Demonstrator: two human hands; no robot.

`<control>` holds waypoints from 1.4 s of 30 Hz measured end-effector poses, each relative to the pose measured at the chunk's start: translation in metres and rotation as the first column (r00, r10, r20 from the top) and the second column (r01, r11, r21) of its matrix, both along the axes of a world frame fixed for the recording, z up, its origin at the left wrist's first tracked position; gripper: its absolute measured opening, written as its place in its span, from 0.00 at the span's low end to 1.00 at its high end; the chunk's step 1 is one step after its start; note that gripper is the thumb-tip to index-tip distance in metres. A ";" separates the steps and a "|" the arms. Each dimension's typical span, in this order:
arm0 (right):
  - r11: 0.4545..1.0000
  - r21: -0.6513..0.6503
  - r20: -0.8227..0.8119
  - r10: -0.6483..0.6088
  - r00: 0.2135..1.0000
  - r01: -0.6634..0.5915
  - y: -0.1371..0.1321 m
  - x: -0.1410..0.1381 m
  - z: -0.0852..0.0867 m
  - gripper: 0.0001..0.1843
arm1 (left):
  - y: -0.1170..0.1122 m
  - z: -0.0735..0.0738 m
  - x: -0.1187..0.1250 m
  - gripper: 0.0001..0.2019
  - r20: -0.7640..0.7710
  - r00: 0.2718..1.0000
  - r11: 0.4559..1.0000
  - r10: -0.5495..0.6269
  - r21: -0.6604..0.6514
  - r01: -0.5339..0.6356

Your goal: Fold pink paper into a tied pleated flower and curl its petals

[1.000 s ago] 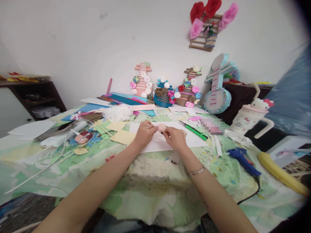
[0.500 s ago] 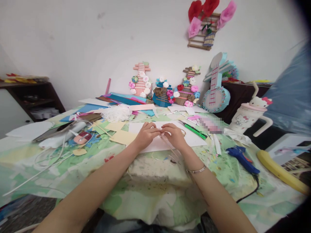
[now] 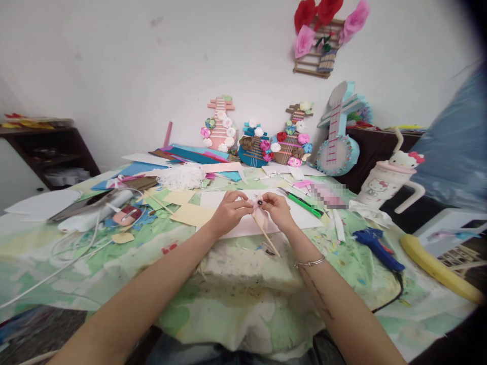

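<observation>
My left hand (image 3: 228, 212) and my right hand (image 3: 277, 210) meet over a white sheet (image 3: 304, 216) in the middle of the table. Between their pinched fingertips sits a small pale pink paper piece (image 3: 255, 207), rolled round the top of a thin wooden stick (image 3: 267, 235). The stick slants down toward me from the fingers. Both hands have their fingers closed on this piece. A bracelet circles my right wrist.
A blue glue gun (image 3: 375, 246) with a black cord lies at the right, a green-handled cutter (image 3: 303, 204) just beyond my right hand. Paper guitars with flowers (image 3: 255, 143) stand by the wall. Coloured paper sheets, a white cable and a cat-shaped cup (image 3: 387, 181) surround the sheet.
The hands have lifted slightly and turned the pink piece; the wooden stick now shows, slanting down from the fingers. My right wrist has rolled palm inward.
</observation>
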State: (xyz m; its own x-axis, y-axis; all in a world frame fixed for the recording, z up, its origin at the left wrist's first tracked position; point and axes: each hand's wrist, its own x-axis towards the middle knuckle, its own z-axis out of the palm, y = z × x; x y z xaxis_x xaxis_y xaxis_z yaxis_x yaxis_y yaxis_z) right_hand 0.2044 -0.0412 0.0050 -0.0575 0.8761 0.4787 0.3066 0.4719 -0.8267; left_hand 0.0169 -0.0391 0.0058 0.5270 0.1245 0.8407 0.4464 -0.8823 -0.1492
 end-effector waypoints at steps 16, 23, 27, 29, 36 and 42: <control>0.997 0.062 0.413 -0.073 0.908 0.052 -0.017 0.008 0.017 0.17 | 0.009 -0.005 -0.005 0.09 0.046 0.965 0.966 0.257 -0.005 -0.257; 0.998 0.039 0.668 -0.058 0.742 0.043 -0.016 0.000 0.014 0.14 | 0.013 -0.006 -0.006 0.09 0.029 0.939 0.939 0.344 0.008 -0.344; 0.985 0.122 0.673 -0.171 0.719 0.120 -0.015 -0.002 0.012 0.12 | 0.017 -0.009 -0.006 0.07 0.003 0.937 0.937 0.348 -0.010 -0.348; 0.976 0.153 0.676 -0.218 0.704 0.155 -0.016 -0.002 0.011 0.12 | 0.018 -0.010 -0.007 0.06 -0.003 0.938 0.938 0.347 -0.023 -0.347; 0.960 0.198 0.659 -0.280 0.698 0.198 -0.018 -0.003 0.009 0.10 | 0.016 -0.008 -0.006 0.08 -0.015 0.937 0.935 0.350 -0.062 -0.350; 0.952 0.234 0.669 -0.307 0.677 0.200 -0.019 -0.003 0.010 0.12 | 0.017 -0.009 -0.006 0.08 -0.003 0.946 0.944 0.324 -0.057 -0.324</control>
